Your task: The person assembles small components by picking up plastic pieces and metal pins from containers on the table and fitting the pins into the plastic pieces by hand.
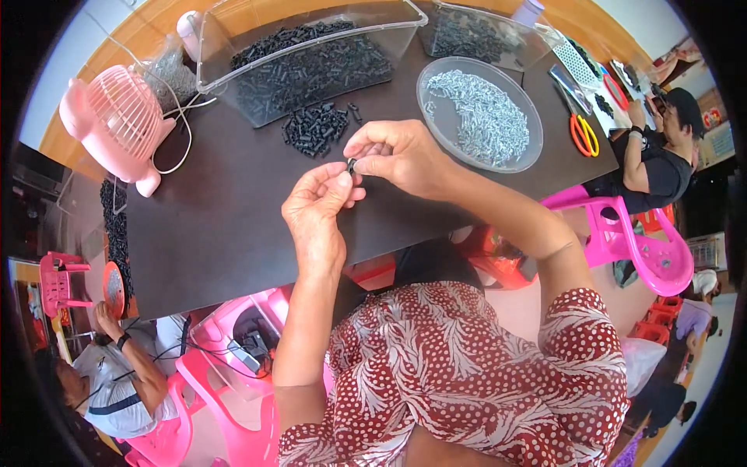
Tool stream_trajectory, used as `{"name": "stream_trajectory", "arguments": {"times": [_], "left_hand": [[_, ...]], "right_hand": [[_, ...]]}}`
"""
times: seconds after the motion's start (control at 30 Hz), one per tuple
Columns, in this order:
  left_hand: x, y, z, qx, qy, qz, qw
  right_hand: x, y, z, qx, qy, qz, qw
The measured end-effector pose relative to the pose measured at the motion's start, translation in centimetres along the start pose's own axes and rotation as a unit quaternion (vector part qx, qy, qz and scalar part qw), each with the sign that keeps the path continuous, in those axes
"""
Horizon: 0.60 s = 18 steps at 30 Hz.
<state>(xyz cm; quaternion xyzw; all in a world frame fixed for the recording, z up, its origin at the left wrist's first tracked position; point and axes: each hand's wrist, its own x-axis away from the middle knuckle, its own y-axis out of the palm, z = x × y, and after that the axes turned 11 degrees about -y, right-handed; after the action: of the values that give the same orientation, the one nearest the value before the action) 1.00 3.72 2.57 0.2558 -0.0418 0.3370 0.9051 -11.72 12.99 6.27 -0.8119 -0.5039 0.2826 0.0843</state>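
Observation:
Both my hands meet over the dark brown table (226, 226). Between the fingertips of my left hand (319, 202) and my right hand (401, 156) is a small black plastic part (352, 165), pinched from both sides. Fingers hide most of it, so its exact shape cannot be made out. Just beyond my left hand lies a loose pile of small black tube-like plastic parts (315, 130). To the right of my right hand sits a round clear tray (430, 78) with many small silvery metal pieces (486, 117) in it.
A clear bin (311, 97) of black parts stands at the back, with another clear bin (482, 47) beside it. A pink fan (117, 124) with a white cable is at left; orange-and-yellow-handled scissors (583, 136) lie at right. People sit on both sides by pink chairs (622, 241).

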Motion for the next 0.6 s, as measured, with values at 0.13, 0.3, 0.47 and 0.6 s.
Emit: {"name": "stream_trajectory", "arguments": {"times": [0.13,0.3,0.47,0.6], "left_hand": [[0.2,0.1,-0.9,0.007,0.023,0.005,1.0],[1.2,0.1,-1.6,-0.011,0.033,0.059,0.998],[1.4,-0.6,-2.0,-0.031,0.041,0.024,0.998],[1.3,-0.6,-2.3,-0.034,0.054,0.008,0.998]], "right_hand": [[1.3,1.0,0.4,0.068,-0.089,0.037,0.993],[2.8,1.3,0.8,0.14,-0.2,0.066,0.968],[3.7,-4.8,3.3,0.3,-0.138,0.127,0.935],[3.3,-9.6,7.2,0.358,-0.017,0.123,0.925]]}}
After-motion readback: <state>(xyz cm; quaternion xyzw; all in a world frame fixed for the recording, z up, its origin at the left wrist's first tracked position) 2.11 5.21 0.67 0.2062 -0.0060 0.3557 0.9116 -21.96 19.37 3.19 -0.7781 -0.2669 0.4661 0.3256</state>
